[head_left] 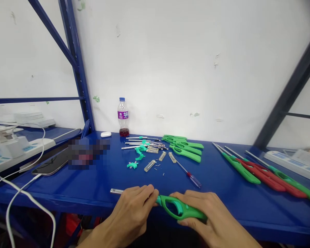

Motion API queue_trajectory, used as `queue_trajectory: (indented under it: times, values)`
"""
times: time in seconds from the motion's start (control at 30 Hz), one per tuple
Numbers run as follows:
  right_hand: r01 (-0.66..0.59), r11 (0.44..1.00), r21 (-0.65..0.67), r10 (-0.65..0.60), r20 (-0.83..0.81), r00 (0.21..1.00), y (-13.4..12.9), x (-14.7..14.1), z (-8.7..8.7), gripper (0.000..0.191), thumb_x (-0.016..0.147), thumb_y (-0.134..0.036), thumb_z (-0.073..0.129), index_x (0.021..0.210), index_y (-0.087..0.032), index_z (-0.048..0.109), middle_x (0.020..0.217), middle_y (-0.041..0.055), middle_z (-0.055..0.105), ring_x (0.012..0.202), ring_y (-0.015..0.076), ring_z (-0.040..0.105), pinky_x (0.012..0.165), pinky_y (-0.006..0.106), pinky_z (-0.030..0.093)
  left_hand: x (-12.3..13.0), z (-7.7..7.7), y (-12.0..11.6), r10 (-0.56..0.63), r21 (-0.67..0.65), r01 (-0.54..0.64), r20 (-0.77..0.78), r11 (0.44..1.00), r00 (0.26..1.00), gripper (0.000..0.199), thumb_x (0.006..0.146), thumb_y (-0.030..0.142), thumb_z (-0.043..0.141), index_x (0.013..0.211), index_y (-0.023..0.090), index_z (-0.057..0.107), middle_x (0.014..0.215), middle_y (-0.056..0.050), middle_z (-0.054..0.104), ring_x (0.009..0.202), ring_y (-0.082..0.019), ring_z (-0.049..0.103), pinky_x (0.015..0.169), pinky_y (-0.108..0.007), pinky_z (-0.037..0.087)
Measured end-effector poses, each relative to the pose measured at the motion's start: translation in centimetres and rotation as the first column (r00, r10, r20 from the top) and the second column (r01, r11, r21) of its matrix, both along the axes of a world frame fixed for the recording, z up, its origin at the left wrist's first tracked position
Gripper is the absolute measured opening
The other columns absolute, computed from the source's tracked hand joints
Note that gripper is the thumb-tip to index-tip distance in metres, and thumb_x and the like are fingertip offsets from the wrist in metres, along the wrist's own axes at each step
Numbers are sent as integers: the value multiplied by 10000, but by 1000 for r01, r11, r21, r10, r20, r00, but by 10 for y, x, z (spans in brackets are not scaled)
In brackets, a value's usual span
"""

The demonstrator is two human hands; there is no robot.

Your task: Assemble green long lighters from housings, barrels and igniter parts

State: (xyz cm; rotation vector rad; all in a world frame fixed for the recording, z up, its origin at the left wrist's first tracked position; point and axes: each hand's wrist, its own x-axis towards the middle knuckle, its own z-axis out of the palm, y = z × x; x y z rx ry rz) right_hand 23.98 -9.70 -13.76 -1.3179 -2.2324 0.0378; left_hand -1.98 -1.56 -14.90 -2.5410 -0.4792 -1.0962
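Observation:
A long-necked gas lighter [167, 203] with a green body and a teal trigger lies across both my hands at the table's front edge. My left hand [134, 210] is closed round its metal tube, whose slotted tip pokes out to the left. Closed on the green handle is my right hand [204, 213], thumb below and fingers on top. Beyond them lie loose lighter parts: green handle shells [187, 153], metal tubes [134, 144], teal triggers [132, 165] and clear fuel tanks [150, 165]. A screwdriver [194, 179] with a clear purple handle rests near the middle.
Several whole lighters, red ones [268, 177] and green ones [241, 168], lie at the right. A drink bottle [123, 119] stands by the wall, near a white case [105, 134]. At left are a phone [51, 165], white cables and a power strip [38, 148]. Blue rack posts [77, 69] flank the table.

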Motion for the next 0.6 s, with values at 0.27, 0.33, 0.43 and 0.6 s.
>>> queue_trajectory:
  times: [0.27, 0.33, 0.43, 0.6]
  values:
    - [-54, 995, 85, 31, 258, 966, 4, -14, 9, 624, 864, -62, 644, 1449, -269, 589, 1134, 18, 727, 857, 222, 724, 715, 288, 556, -18, 16, -4, -29, -216, 12, -79, 976, 996, 315, 897, -1, 393, 1026, 187, 609, 927, -42, 691, 662, -179, 616, 578, -315, 458]
    - [-108, 964, 244, 6, 383, 924, 4, -19, 11, 695, 776, -9, 562, 1450, -175, 572, 991, 23, 714, 707, 204, 694, 587, 294, 500, -21, 21, -5, -47, -309, 26, -62, 951, 997, 267, 968, 55, 405, 1001, 205, 623, 930, -30, 704, 663, -166, 623, 583, -304, 448]
    - [-190, 865, 464, -71, 489, 869, 5, -22, 16, 653, 786, 10, 484, 1426, -91, 563, 892, 32, 686, 660, 200, 673, 540, 321, 449, -24, 26, -3, -90, -427, 70, -26, 902, 996, 261, 1054, 133, 413, 1002, 213, 656, 914, -21, 718, 704, -151, 652, 609, -274, 455]
    - [-198, 842, 502, -95, 498, 862, 9, -21, 22, 622, 796, 1, 488, 1406, -101, 559, 871, 20, 670, 652, 202, 666, 516, 338, 413, -20, 22, -2, -77, -406, 74, 10, 911, 997, 243, 1041, 114, 441, 1058, 198, 669, 875, -22, 701, 691, -155, 654, 597, -282, 445]
